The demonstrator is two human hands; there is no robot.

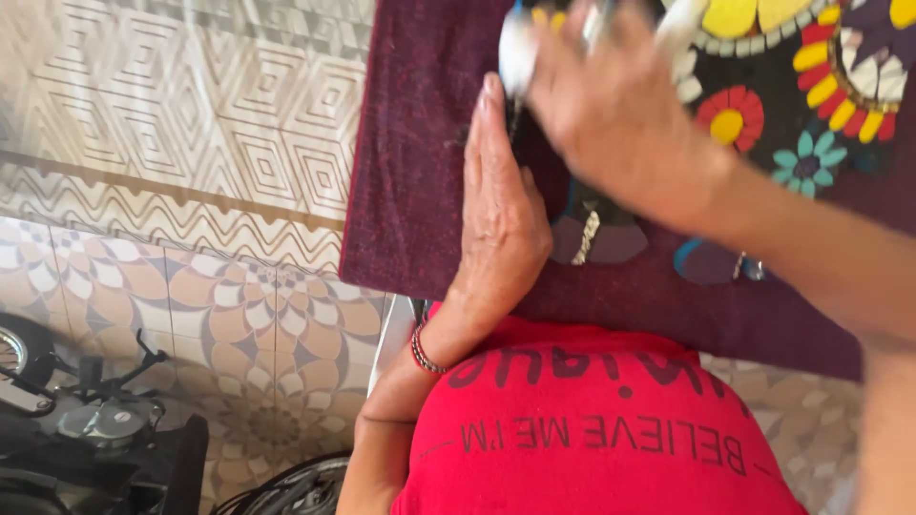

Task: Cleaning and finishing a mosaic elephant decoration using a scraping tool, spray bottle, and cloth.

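Our red shirt (601, 429) is closest while we are pressing our flat, open left hand (501, 219) on soft purple cloth (410, 172), right hand (620, 105) grasping something white (517, 52).

We see the right hand (620, 105) smeared by motion blur, so we cannot tell how its fingers are set; a whitish object (518, 50) at its fingertips is blurred and cut by the top edge, and we cannot name it. The embroidered maroon cloth (410, 191) runs off the top and right edges, and both hands and the red shirt (592, 429) cover parts of it. The left hand (501, 210) hides whatever lies under its palm. The motorcycle (95, 429) at lower left is cropped.
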